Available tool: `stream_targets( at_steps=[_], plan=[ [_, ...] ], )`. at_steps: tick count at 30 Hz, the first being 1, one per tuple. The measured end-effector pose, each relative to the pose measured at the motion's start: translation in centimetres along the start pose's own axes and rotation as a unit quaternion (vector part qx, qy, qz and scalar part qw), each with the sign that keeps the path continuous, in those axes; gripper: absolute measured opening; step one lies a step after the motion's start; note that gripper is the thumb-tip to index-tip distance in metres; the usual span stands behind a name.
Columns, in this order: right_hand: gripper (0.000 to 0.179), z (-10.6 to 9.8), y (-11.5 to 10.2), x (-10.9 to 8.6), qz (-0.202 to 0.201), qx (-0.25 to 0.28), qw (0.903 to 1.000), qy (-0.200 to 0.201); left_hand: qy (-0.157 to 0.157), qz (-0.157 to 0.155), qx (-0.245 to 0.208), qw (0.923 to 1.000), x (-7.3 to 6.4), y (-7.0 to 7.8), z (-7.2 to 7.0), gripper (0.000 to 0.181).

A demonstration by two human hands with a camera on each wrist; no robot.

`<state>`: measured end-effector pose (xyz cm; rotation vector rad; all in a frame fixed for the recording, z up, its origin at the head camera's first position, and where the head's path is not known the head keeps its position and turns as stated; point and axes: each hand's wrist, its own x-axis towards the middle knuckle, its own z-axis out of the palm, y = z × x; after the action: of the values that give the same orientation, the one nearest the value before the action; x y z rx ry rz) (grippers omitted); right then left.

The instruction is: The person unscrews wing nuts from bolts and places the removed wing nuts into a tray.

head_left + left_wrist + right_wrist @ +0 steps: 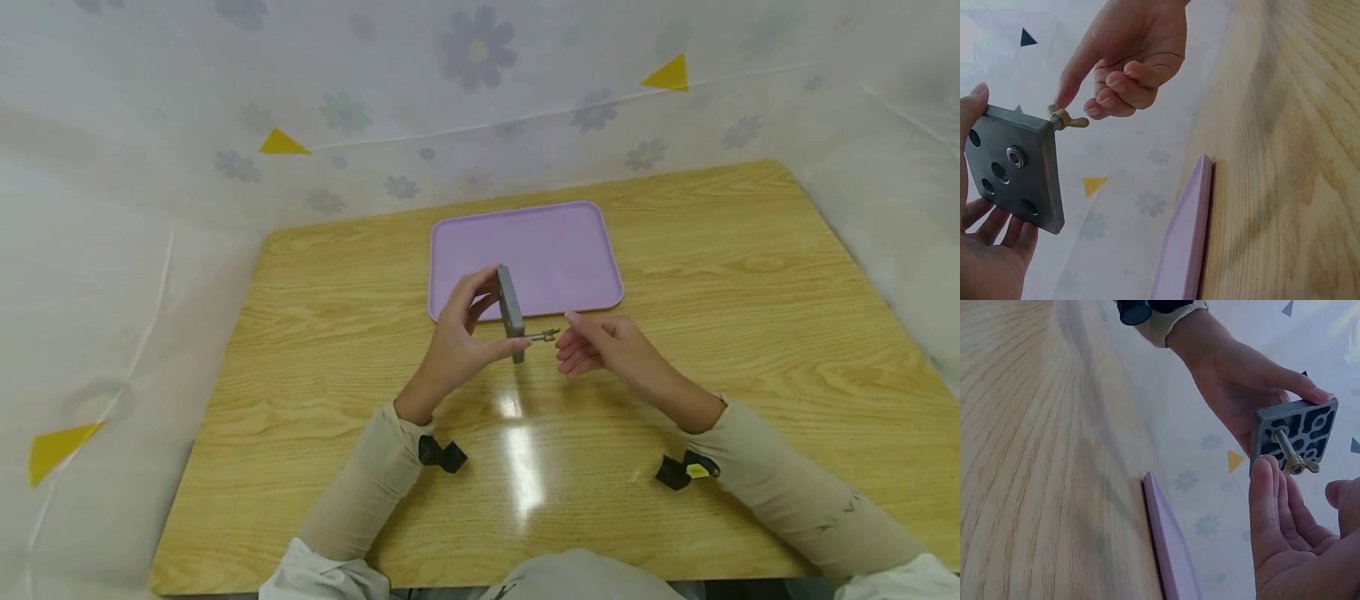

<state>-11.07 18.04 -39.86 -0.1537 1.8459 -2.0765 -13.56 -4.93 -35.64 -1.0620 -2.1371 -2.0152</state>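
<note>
My left hand [457,342] grips a square grey block [509,300] by its edges, thumb on one side and fingers on the other. The block stands on edge above the table. In the left wrist view its flat face has several holes and a bolt head [1016,156]. From the ribbed face in the right wrist view, the bolt shaft [1285,444] sticks out, with a brass wing nut [1295,465] near its end. My right hand [618,350] is beside the wing nut, fingers loosely bent and thumb apart, a fingertip right at one wing.
A shallow purple tray [532,250] lies on the wood-grain table [337,333] behind the hands. A pale flowered sheet [390,100] with yellow triangles hangs around the table's back and sides. Small black devices [442,454] are strapped at both wrists.
</note>
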Motion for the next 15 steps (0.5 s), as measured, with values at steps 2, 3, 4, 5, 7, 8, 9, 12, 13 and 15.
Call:
stream_targets(
  at_steps=[2, 3, 4, 5, 7, 8, 9, 12, 13, 15],
  plan=[
    [0.059, 0.21, -0.18, 0.06, 0.031, 0.017, 0.9993, -0.010, -0.001, 0.002, 0.001, 1.0000, 0.02, -0.02, 0.03, 0.084],
    [0.060, 0.31, -0.23, 0.12, 0.040, 0.025, 0.9988, -0.009, -0.001, 0.003, 0.001, 1.0000, 0.03, -0.02, 0.05, 0.084],
    [0.060, 0.40, -0.27, 0.18, 0.044, 0.030, 0.9985, -0.010, -0.002, 0.005, 0.002, 1.0000, 0.05, -0.04, 0.06, 0.083],
    [0.060, 0.48, -0.29, 0.25, 0.045, 0.033, 0.9984, -0.010, -0.002, 0.006, 0.002, 1.0000, 0.05, -0.03, 0.07, 0.083],
    [0.057, 0.61, -0.29, 0.39, 0.044, 0.040, 0.9982, -0.008, -0.001, 0.007, 0.001, 1.0000, 0.07, -0.04, 0.08, 0.083],
    [0.054, 0.65, -0.27, 0.46, 0.041, 0.041, 0.9983, -0.009, 0.000, 0.007, 0.001, 1.0000, 0.06, -0.04, 0.09, 0.082],
    [0.051, 0.67, -0.21, 0.52, 0.037, 0.042, 0.9984, -0.010, 0.000, 0.008, 0.001, 1.0000, 0.07, -0.04, 0.09, 0.082],
    [0.038, 0.70, -0.07, 0.60, 0.019, 0.046, 0.9986, -0.017, 0.001, 0.006, -0.001, 1.0000, 0.04, -0.02, 0.09, 0.082],
    [0.034, 0.71, -0.02, 0.61, 0.011, 0.046, 0.9987, -0.020, 0.001, 0.006, -0.002, 1.0000, 0.03, -0.01, 0.10, 0.082],
    [0.029, 0.70, 0.08, 0.61, -0.004, 0.042, 0.9988, -0.024, 0.000, 0.004, -0.004, 1.0000, 0.02, 0.02, 0.10, 0.081]
  ],
)
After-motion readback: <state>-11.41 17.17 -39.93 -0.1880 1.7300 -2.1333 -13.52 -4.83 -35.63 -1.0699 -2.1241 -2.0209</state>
